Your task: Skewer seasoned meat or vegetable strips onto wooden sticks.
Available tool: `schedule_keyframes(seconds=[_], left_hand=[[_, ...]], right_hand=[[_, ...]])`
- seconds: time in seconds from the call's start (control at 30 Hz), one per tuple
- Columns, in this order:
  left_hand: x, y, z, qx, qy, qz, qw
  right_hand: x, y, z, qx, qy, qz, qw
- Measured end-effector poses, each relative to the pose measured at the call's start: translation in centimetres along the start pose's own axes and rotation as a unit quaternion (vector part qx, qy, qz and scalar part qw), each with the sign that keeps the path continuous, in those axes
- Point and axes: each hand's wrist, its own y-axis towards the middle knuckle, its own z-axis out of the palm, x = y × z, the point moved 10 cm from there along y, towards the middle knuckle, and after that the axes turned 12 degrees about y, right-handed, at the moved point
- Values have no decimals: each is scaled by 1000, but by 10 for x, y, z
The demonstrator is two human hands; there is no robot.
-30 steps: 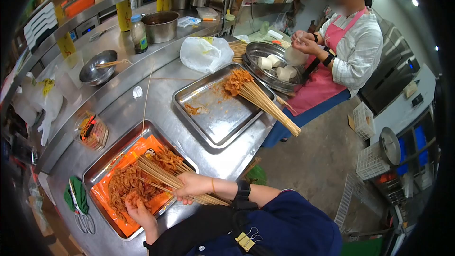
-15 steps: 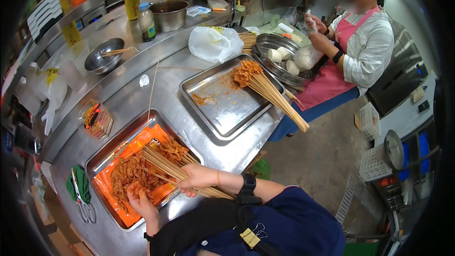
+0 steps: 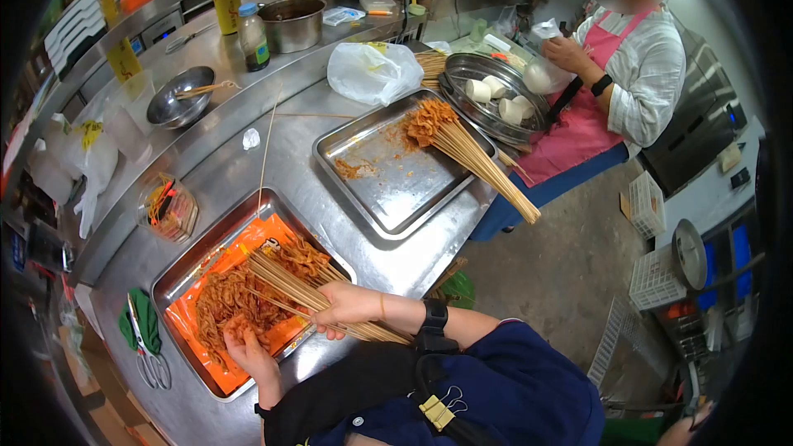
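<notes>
Right hand (image 3: 349, 304): wrapped round skewers (image 3: 287, 281) | left hand (image 3: 253, 357): curled at reddish strips (image 3: 218, 304)

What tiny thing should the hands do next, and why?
Maybe the left hand should bring some food to one of the sticks, because it's touching the food and the right hand holds the sticks close by.

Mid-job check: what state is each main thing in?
Right hand: closed around skewers
Skewers: bundled, slanting over near tray
Left hand: touching sauced strips
Near tray: holding the strips
Far tray: holding food-tipped skewers
Scissors: lying partly on green cloth
Jar: upright, blue-lidded
Pot: uncovered, dark contents
</notes>
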Motion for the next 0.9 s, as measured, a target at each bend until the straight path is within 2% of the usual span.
schedule_keyframes(seconds=[0.6, 0.7, 0.8, 0.9], left_hand=[[-3, -1, 1, -3, -5, 4, 1000], [-19, -2, 4, -25, -8, 46, 999], [-4, 0, 1, 1, -6, 16, 1000], [-12, -1, 4, -2, -6, 30, 1000]], right_hand=[[1, 0, 0, 12, 5, -6, 1000], [1, 0, 0, 10, 4, -6, 1000], [-1, 1, -1, 9, 5, -4, 1000], [0, 1, 0, 6, 2, 0, 1000]])
